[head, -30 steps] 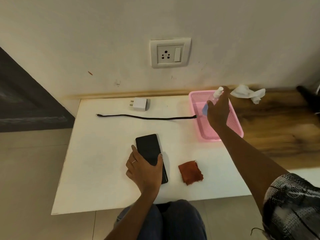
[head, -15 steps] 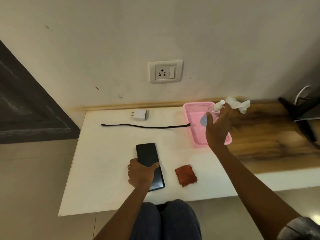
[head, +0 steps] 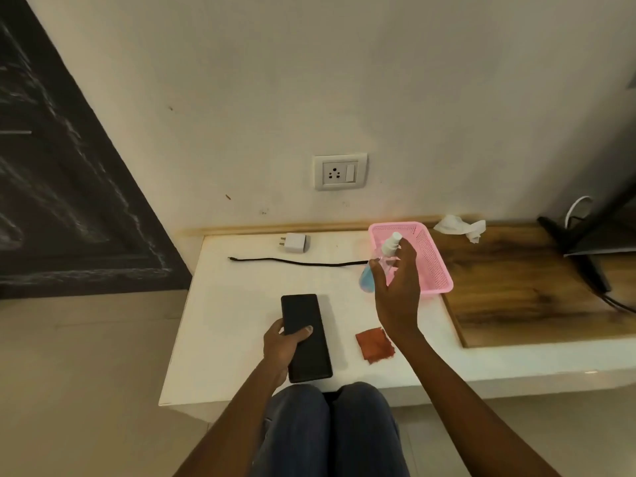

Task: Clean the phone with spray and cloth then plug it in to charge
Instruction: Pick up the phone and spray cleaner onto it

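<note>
On table [head: 241, 339], one phone [head: 304, 335], one spray bottle [head: 380, 265]

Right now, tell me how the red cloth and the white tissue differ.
The red cloth is rust red; the white tissue is white. The cloth lies fairly flat on the white table near the front edge, while the tissue is crumpled on the wooden surface against the wall. The cloth sits just below the right hand; the tissue lies beyond the pink basket. Neither is being held.
</note>
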`<state>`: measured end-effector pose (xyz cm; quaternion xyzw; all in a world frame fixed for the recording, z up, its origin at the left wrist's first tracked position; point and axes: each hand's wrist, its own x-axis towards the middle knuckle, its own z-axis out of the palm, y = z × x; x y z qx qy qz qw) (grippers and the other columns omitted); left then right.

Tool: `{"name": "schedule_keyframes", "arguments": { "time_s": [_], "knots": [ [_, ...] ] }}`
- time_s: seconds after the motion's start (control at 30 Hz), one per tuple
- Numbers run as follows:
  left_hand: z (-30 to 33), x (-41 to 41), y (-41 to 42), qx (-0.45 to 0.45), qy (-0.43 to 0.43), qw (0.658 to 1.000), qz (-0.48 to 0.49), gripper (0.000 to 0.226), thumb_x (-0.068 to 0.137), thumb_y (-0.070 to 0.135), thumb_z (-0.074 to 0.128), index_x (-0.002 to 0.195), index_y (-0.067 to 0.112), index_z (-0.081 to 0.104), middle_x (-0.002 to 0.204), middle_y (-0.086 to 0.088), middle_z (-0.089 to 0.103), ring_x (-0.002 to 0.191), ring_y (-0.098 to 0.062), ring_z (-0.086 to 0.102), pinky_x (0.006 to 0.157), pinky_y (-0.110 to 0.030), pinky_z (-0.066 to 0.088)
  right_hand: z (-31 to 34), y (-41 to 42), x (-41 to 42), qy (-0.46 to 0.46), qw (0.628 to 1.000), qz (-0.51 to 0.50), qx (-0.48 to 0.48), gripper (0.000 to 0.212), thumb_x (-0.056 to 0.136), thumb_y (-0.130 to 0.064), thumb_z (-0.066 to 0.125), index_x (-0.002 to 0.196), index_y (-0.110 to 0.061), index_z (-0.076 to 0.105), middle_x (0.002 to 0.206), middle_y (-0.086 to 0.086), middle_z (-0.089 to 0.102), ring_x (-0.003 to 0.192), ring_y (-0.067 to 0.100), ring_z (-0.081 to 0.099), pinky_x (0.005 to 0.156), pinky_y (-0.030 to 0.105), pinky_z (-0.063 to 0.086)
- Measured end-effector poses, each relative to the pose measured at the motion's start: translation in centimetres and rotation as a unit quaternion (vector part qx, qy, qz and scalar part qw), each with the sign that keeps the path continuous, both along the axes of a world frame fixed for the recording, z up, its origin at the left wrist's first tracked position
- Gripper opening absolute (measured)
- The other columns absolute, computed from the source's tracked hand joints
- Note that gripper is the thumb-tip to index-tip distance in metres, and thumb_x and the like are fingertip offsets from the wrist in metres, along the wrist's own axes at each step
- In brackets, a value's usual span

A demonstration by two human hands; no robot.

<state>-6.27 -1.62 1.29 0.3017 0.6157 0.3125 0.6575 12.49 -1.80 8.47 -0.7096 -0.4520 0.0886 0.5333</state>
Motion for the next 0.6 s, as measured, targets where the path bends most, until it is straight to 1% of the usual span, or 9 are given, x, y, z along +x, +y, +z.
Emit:
{"name": "schedule_keyframes", "arguments": {
  "time_s": [0.07, 0.2, 0.23, 0.3, 0.37, 0.43, 0.47, 0.53, 0.6],
  "knots": [
    [1.7, -0.6, -0.7, -0.016, -0.071, 0.997, -0.014, 0.048, 0.078, 0.016, 0.076, 0.121, 0.012, 0.056, 0.108, -0.011, 0.068, 0.093, -0.029, 0.066, 0.067, -0.036, 0.056, 0.5, -0.6, -0.8, -0.021, 1.0, 0.003, -0.003, 0.054, 0.087, -0.023, 0.063, 0.133, -0.01, 0.038, 0.131, 0.01, 0.052, 0.118, 0.026, 0.052, 0.1, 0.027, 0.034],
    [4.9, -1.9, -2.7, -0.05, -0.214, 0.975, -0.044, 0.053, 0.073, 0.027, 0.075, 0.122, 0.023, 0.057, 0.115, -0.011, 0.068, 0.103, -0.032, 0.066, 0.073, -0.041, 0.058, 1.8, -2.0, -2.5, -0.001, 0.999, 0.031, -0.01, 0.055, 0.089, -0.021, 0.06, 0.136, -0.011, 0.035, 0.138, 0.01, 0.046, 0.125, 0.025, 0.047, 0.106, 0.034, 0.034],
    [5.4, -2.3, -3.2, -0.057, -0.253, 0.965, -0.038, 0.053, 0.071, 0.027, 0.076, 0.121, 0.023, 0.059, 0.114, -0.012, 0.069, 0.102, -0.032, 0.067, 0.072, -0.042, 0.058, 2.1, -2.5, -2.9, 0.011, 0.999, 0.036, -0.013, 0.055, 0.09, -0.022, 0.059, 0.137, -0.012, 0.033, 0.139, 0.009, 0.044, 0.125, 0.024, 0.046, 0.105, 0.031, 0.033],
    [6.0, -2.8, -4.3, -0.086, -0.33, 0.94, -0.025, 0.051, 0.069, 0.027, 0.078, 0.117, 0.013, 0.066, 0.111, -0.017, 0.07, 0.099, -0.036, 0.068, 0.072, -0.045, 0.057, 2.9, -3.3, -3.6, 0.037, 0.998, 0.044, -0.017, 0.056, 0.091, -0.023, 0.057, 0.139, -0.013, 0.03, 0.14, 0.008, 0.043, 0.125, 0.022, 0.046, 0.101, 0.024, 0.032],
    [6.4, -3.3, -5.4, -0.111, -0.399, 0.91, -0.03, 0.049, 0.069, 0.029, 0.08, 0.111, 0.003, 0.069, 0.108, -0.023, 0.069, 0.101, -0.044, 0.065, 0.081, -0.054, 0.054, 3.7, -4.3, -4.5, 0.052, 0.997, 0.059, -0.014, 0.057, 0.092, -0.023, 0.054, 0.141, -0.014, 0.028, 0.141, 0.006, 0.041, 0.125, 0.02, 0.045, 0.101, 0.023, 0.033],
    [6.7, -3.7, -6.5, -0.111, -0.464, 0.878, -0.039, 0.049, 0.073, 0.033, 0.078, 0.11, 0.003, 0.069, 0.112, -0.026, 0.067, 0.108, -0.053, 0.058, 0.09, -0.062, 0.047, 4.5, -5.3, -5.5, 0.056, 0.996, 0.075, -0.016, 0.057, 0.093, -0.026, 0.051, 0.143, -0.016, 0.025, 0.144, 0.005, 0.038, 0.129, 0.02, 0.041, 0.107, 0.031, 0.033],
    [6.9, -3.9, -7.0, -0.106, -0.488, 0.865, -0.045, 0.051, 0.074, 0.036, 0.078, 0.113, 0.004, 0.067, 0.117, -0.026, 0.065, 0.112, -0.053, 0.055, 0.091, -0.062, 0.045, 4.9, -5.9, -5.9, 0.058, 0.995, 0.078, -0.02, 0.058, 0.093, -0.027, 0.05, 0.143, -0.016, 0.024, 0.146, 0.005, 0.037, 0.131, 0.021, 0.04, 0.109, 0.037, 0.033],
    [7.4, -4.5, -7.8, -0.088, -0.521, 0.847, -0.061, 0.059, 0.077, 0.041, 0.075, 0.123, 0.007, 0.061, 0.13, -0.024, 0.057, 0.122, -0.046, 0.05, 0.096, -0.06, 0.042, 5.6, -7.1, -6.7, 0.079, 0.992, 0.089, -0.031, 0.059, 0.093, -0.031, 0.048, 0.144, -0.018, 0.022, 0.146, 0.006, 0.035, 0.131, 0.023, 0.04, 0.109, 0.043, 0.034],
    [8.1, -4.9, -8.4, -0.073, -0.534, 0.839, -0.082, 0.066, 0.079, 0.048, 0.07, 0.131, 0.009, 0.055, 0.139, -0.021, 0.05, 0.131, -0.038, 0.044, 0.1, -0.059, 0.04, 6.3, -8.4, -7.3, 0.119, 0.985, 0.119, -0.032, 0.059, 0.091, -0.034, 0.047, 0.143, -0.024, 0.021, 0.146, 0.006, 0.034, 0.128, 0.022, 0.043, 0.107, 0.044, 0.037]
  ]
}}
